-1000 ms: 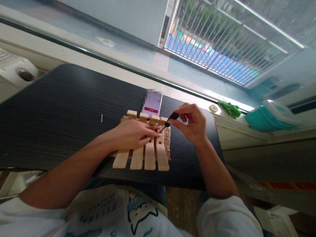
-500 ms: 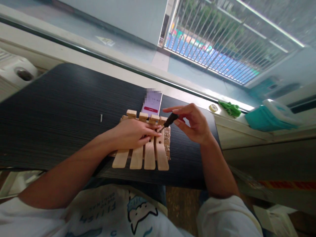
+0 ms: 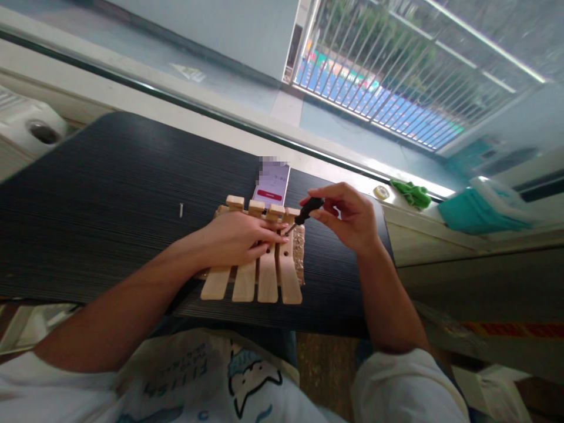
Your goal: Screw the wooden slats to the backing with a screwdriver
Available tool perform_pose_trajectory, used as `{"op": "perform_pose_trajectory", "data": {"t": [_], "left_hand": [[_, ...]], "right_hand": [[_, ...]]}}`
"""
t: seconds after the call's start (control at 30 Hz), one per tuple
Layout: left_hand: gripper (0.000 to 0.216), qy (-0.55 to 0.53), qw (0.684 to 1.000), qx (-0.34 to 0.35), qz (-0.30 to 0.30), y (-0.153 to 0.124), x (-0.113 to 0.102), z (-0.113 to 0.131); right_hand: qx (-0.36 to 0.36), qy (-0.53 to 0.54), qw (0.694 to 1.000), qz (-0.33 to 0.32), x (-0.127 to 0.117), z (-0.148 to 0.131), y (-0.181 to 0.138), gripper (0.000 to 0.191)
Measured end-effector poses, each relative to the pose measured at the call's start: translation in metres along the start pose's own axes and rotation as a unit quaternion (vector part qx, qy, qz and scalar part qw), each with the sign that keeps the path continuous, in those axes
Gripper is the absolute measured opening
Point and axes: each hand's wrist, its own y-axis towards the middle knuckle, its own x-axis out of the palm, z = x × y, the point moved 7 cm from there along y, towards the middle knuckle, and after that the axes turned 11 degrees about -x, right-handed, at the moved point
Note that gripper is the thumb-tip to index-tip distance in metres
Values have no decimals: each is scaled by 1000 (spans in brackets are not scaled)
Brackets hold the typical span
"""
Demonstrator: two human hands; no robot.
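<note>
Black plastic, the screwdriver's handle, sits between the thumb and curled fingers of the right hand (image 3: 348, 218), and that is where I catch the change: half a second ago the index finger stuck out straight past the screwdriver (image 3: 311, 208), and now it has bent back over the handle. From this camera I read a light pinch with the thumb, though I cannot tell whether the index fingertip touches. The left hand (image 3: 233, 238) has stayed put, flat across the wooden slats (image 3: 291, 283), thumb apart, two fingers reaching onto the rightmost one. Between those two fingertips the driver's thin shaft comes down at a slant — its tip at the upper part of that slat, just beside the fingers, too small for me to judge contact. Brown wrapping (image 3: 299, 258) shows under the slats; the phone (image 3: 272, 187) lies just beyond them, and a screw (image 3: 181, 210) rests apart on the dark table (image 3: 110, 205).
</note>
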Motion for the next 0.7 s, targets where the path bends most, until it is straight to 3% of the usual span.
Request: {"op": "perform_pose_trajectory", "data": {"t": [0.7], "left_hand": [[47,6,1000,-3,0,-1,-2,1]], "right_hand": [[-16,-50,996,78,1,1,2,31]]}}
